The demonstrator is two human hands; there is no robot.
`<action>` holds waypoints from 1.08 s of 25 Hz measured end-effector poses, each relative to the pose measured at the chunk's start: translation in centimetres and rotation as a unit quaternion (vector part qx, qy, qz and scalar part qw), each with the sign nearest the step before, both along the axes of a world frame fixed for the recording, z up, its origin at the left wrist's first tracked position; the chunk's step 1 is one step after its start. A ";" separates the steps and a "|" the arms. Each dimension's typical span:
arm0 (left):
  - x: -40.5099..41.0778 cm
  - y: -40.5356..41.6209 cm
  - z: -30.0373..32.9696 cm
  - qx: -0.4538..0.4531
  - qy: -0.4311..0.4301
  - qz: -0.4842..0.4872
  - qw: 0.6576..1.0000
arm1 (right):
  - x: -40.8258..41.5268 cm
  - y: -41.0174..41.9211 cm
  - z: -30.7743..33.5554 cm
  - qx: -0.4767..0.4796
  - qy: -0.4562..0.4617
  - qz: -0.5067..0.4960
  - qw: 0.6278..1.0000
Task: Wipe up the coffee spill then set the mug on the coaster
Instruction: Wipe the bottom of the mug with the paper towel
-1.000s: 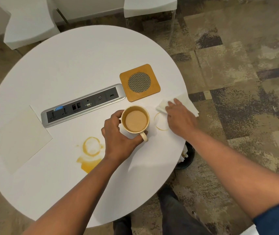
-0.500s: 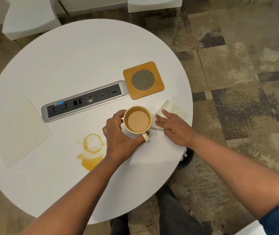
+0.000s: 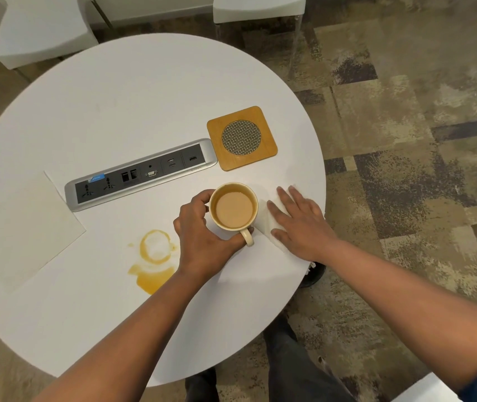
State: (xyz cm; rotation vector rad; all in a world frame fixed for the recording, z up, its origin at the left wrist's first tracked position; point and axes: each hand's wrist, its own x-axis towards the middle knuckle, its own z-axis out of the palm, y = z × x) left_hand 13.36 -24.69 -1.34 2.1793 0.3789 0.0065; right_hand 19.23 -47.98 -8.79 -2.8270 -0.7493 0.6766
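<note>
A cream mug (image 3: 234, 206) full of milky coffee stands on the round white table (image 3: 133, 91), its handle toward me. My left hand (image 3: 202, 236) grips the mug from the left side. Right of the mug, my right hand (image 3: 298, 221) presses flat on a white napkin (image 3: 266, 224) near the table's right edge. An orange-brown coffee spill (image 3: 154, 262), a ring with a puddle below it, lies left of my left wrist. The square wooden coaster (image 3: 241, 137) with a woven metal disc sits behind the mug.
A silver power and data strip (image 3: 141, 174) runs across the table left of the coaster. A cream paper sheet (image 3: 19, 224) lies at the left edge. White chairs (image 3: 43, 21) stand behind the table. Patterned carpet surrounds it; my shoes show below.
My right hand slid the napkin over the coffee ring right of the mug, and that ring no longer shows. Its fingers have spread flat. My left hand kept hold of the mug.
</note>
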 end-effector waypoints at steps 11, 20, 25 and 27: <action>-0.4 0.1 0.2 0.002 -0.021 -0.005 1.000 | -1.2 4.9 -1.4 0.081 -0.031 -0.055 0.995; -0.6 0.7 0.8 -0.009 -0.032 0.008 0.999 | -3.0 5.7 -0.3 0.279 0.066 -0.079 0.955; 0.0 0.4 1.8 -0.017 -0.029 0.015 0.999 | -0.2 2.9 1.6 0.341 0.073 -0.242 0.905; 0.2 0.4 1.9 -0.015 -0.035 0.016 0.999 | 1.4 1.8 2.0 0.331 0.016 -0.283 0.900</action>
